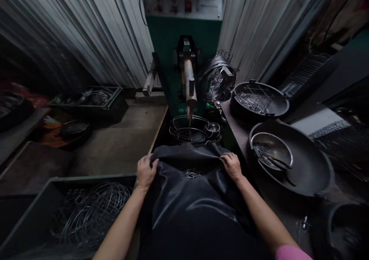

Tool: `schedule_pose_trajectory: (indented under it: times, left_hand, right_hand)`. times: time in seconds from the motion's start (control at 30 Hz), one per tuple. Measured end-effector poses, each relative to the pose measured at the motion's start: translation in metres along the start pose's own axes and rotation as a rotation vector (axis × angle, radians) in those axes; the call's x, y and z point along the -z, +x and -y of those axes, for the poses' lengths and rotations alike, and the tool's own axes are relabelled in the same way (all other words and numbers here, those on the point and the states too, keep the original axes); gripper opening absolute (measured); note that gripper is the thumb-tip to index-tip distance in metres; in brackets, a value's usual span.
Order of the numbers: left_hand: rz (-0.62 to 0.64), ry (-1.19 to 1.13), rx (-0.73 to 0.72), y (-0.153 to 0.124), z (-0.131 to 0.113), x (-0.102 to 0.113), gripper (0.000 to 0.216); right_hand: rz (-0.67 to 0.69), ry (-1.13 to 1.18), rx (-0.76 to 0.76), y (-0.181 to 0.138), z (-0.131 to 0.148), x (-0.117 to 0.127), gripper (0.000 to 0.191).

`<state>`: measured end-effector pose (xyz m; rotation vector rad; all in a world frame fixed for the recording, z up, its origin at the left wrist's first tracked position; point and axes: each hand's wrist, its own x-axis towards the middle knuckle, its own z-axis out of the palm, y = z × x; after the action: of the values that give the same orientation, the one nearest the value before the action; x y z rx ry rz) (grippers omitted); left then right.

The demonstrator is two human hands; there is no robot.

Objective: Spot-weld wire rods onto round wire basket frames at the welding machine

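Note:
A black shiny apron [184, 198] lies over my lap. My left hand [145, 171] grips its far left edge with fingers curled round the fabric. My right hand [231, 165] pinches the far right edge the same way. A small clump of thin wire pieces [192, 173] rests on the apron between my hands. Just beyond the apron sits a round wire basket frame [188, 128] under the electrode arm of a green welding machine [184, 56].
A grey crate of wire rings [83, 214] stands at lower left. To the right are a large black pan [305, 164] holding a steel bowl [272, 148] of wire bits, another pan [259, 100] with wire parts, and stacked wire coils [216, 78]. Corrugated metal walls stand behind.

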<state>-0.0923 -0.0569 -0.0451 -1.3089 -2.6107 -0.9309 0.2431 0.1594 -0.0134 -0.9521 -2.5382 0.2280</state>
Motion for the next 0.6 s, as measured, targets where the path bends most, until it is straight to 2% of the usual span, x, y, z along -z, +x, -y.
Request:
schedule_pose_trajectory:
  times: [0.1,0.17,0.23,0.37,0.5,0.6]
  left_hand:
    - [0.119,-0.067,0.134,0.014,0.011,-0.003,0.042]
    - [0.173,-0.131,0.118,0.016,0.014,-0.005,0.034]
    - [0.118,-0.126,0.059,0.012,0.011,-0.005,0.029]
    - [-0.07,0.004,-0.041,0.0,0.003,-0.001,0.026]
    - [-0.029,0.055,-0.066,-0.002,0.0,0.003,0.021]
    - [-0.014,-0.007,-0.033,0.001,-0.014,0.004,0.031]
  right_hand:
    - [0.008,0.013,-0.035,0.015,-0.002,-0.002,0.021]
    - [0.024,0.005,-0.055,0.023,-0.002,-0.005,0.02]
    - [0.035,-0.037,-0.061,0.029,-0.002,-0.007,0.02]
    - [0.033,-0.127,-0.049,0.034,0.0,-0.003,0.022]
    - [0.12,-0.177,-0.097,0.03,0.023,0.004,0.02]
    - [0.316,-0.108,-0.04,0.029,0.055,-0.002,0.024]
